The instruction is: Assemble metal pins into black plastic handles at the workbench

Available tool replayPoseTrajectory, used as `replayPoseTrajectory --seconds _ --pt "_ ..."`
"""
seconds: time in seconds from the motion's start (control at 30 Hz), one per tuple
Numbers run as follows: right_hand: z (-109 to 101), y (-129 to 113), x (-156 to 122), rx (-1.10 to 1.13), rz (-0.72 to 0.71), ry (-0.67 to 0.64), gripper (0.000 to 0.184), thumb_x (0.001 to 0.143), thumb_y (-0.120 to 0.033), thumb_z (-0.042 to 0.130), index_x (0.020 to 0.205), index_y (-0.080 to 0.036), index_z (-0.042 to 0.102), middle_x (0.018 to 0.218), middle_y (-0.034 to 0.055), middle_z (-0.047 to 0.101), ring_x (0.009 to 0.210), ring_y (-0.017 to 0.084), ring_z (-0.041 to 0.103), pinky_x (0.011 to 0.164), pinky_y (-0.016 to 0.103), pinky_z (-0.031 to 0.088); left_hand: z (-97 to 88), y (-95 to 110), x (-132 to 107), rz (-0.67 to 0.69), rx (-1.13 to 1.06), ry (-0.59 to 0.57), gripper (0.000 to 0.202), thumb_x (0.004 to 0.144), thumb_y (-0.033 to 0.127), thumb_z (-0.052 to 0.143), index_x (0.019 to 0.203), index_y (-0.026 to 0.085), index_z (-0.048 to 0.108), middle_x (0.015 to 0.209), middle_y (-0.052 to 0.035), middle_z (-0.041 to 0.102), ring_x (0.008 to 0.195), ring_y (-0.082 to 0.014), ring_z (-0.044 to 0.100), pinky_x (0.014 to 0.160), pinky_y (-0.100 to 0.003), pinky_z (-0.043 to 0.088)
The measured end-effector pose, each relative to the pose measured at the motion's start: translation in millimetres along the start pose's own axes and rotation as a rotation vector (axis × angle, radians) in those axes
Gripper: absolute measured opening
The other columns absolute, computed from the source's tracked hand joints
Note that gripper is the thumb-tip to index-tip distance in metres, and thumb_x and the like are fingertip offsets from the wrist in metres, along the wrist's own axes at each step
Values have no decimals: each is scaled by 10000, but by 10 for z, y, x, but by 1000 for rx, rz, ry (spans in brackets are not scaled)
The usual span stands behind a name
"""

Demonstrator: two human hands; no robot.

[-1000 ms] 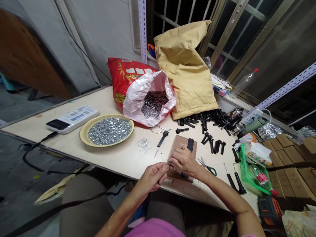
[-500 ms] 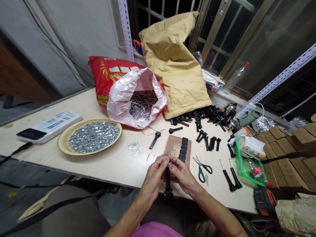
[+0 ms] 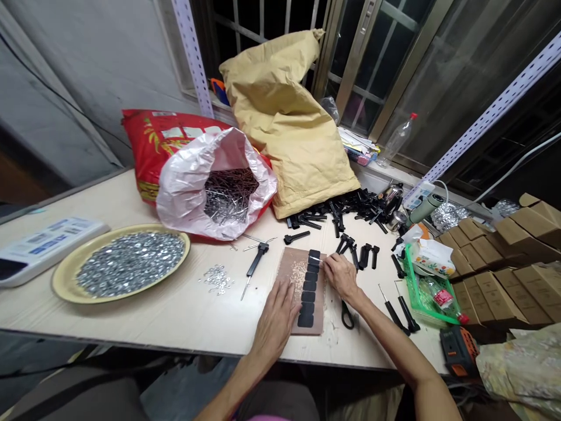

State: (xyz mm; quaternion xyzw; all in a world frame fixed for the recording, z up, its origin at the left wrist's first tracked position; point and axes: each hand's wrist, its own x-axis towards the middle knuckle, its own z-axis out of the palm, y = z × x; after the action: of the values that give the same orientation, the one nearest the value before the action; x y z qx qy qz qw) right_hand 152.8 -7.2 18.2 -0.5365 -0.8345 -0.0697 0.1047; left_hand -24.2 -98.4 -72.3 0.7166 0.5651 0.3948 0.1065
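Observation:
My left hand (image 3: 277,316) lies flat with fingers stretched on the near left part of a brown board (image 3: 293,270) that carries a row of black handle ends (image 3: 308,289). My right hand (image 3: 342,275) rests at the board's right edge, fingers curled and pinched by the topmost black piece; what they hold, if anything, is too small to name. Green-handled scissors (image 3: 347,313) lie just under my right wrist. One black-handled tool with a metal pin (image 3: 255,262) lies left of the board, near a small heap of washers (image 3: 215,278).
A yellow plate of silver washers (image 3: 121,268) and a white scale (image 3: 33,247) sit at left. Behind stand a red-and-white bag of nails (image 3: 219,188) and a tan sack (image 3: 287,128) spilling black handles (image 3: 346,213). A green basket (image 3: 423,292) and cardboard boxes (image 3: 499,251) are at right.
Both hands held a black-handled tool upright in front of the board; now they have gone down onto the board, left hand flat, right hand at its edge. The camera view shifted right.

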Motion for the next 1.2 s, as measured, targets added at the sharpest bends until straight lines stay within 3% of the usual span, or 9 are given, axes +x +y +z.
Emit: replayPoseTrajectory --seconds 0.1,0.2,0.33,0.37,0.5,0.67,0.87,1.03,1.2 --pt "151 129 61 -138 -149 -1 242 940 -170 398 811 -168 602 782 65 602 690 163 504 525 258 325 138 -44 -72 62 199 23 466 934 341 325 1296 91 478 1321 -181 532 1292 -298 410 991 -470 418" --pt "221 139 -166 -116 -312 -54 268 942 -139 386 772 -174 590 701 34 578 624 135 466 495 247 303 171 -44 -89 81 294 30 470 944 309 288 1307 62 458 1327 -193 523 1296 -302 405 993 -467 410" --pt "199 136 -431 -16 -689 -62 248 957 -154 392 816 -206 589 726 -1 591 621 107 451 496 235 291 168 -17 -87 74 340 35 472 949 283 256 1319 63 447 1332 -190 519 1316 -299 377 1004 -470 394" --pt "188 157 -407 -22 -676 -28 254 958 -146 384 816 -200 588 720 2 588 617 107 446 490 237 282 165 -12 -87 71 348 34 469 949 277 255 1320 64 447 1333 -188 519 1317 -299 376 1005 -472 391" --pt "172 270 -170 -102 -356 70 304 956 -134 352 736 -154 561 653 30 541 587 121 413 472 251 255 137 -7 -89 91 364 32 460 949 252 258 1302 40 463 1325 -198 523 1307 -301 391 991 -467 404" --pt "192 262 -297 -17 -751 -68 302 965 -155 349 742 -189 550 628 -11 512 562 107 394 473 232 249 126 -21 -95 92 326 22 469 947 236 260 1364 63 386 1360 -186 489 1340 -279 340 1010 -464 390" --pt "195 317 -142 -99 -434 -4 305 944 -98 349 714 -152 541 600 11 487 570 120 378 483 242 226 175 -50 -106 79 297 36 484 950 257 248 1384 72 355 1355 -188 494 1341 -273 341 1023 -475 376" --pt "225 258 -255 -19 -694 -67 314 952 -141 357 711 -175 555 608 -6 506 589 120 394 487 238 225 181 -57 -87 85 326 39 471 947 235 237 1360 67 390 1341 -186 511 1325 -272 370 1021 -469 378" --pt "219 288 -321 -80 -357 -35 277 935 -163 424 703 -157 575 641 17 545 619 122 431 490 244 219 145 -72 -67 96 347 -11 463 942 240 238 1306 66 464 1333 -178 521 1305 -274 400 1013 -466 390"
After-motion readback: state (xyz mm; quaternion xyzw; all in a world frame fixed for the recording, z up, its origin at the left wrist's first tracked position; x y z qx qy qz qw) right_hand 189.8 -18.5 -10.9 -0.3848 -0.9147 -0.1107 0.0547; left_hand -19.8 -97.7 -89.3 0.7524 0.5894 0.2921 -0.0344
